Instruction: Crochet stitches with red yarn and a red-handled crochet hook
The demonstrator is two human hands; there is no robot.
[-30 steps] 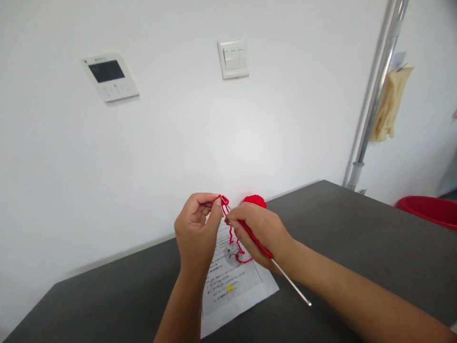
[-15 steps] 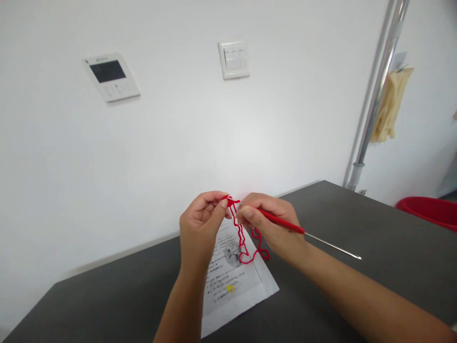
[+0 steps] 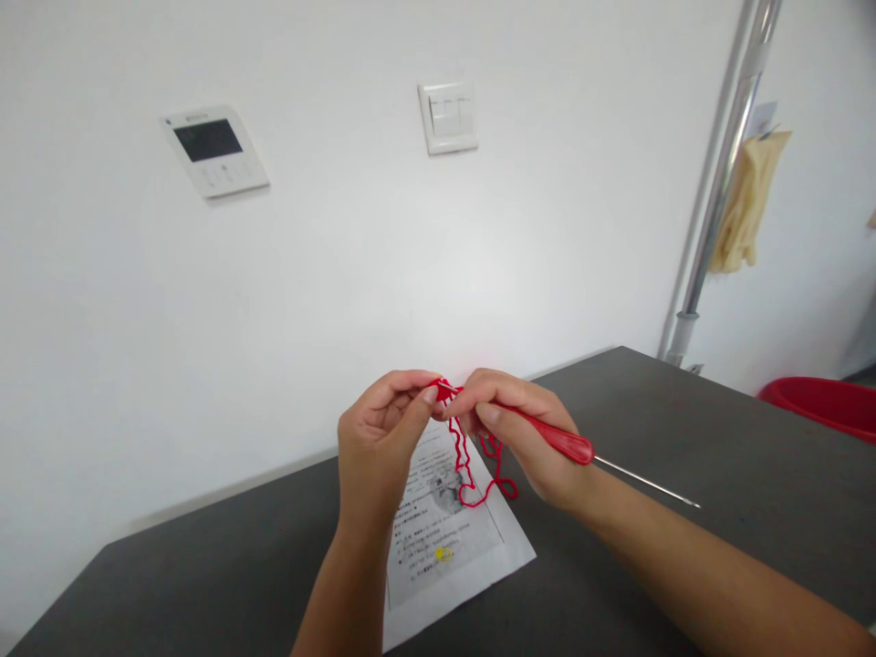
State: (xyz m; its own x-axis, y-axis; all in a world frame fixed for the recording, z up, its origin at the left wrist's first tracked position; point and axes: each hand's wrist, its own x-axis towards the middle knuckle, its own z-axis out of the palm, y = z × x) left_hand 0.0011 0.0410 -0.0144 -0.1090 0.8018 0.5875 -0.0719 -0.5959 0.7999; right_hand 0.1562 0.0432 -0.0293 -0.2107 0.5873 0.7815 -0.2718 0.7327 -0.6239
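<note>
My left hand (image 3: 379, 440) is raised over the dark table (image 3: 684, 456), its thumb and forefinger pinched on red yarn (image 3: 472, 461). The yarn hangs down from the pinch in loose loops above a printed paper sheet (image 3: 448, 547). My right hand (image 3: 524, 433) is closed around a crochet hook (image 3: 561, 443) with a red handle and a thin metal shaft pointing right. The hook's tip meets the yarn right beside my left fingertips. Both hands nearly touch each other.
A white wall is close behind, with an intercom panel (image 3: 213, 151) and a light switch (image 3: 447, 116). At the right stand a metal pole (image 3: 718, 182), a hanging yellowish cloth (image 3: 745, 201) and a red basin (image 3: 821, 403).
My right hand has swung the hook's shaft from pointing down toward me to pointing right. More yarn loops now hang under my hands. The red yarn ball behind my right hand is now hidden.
</note>
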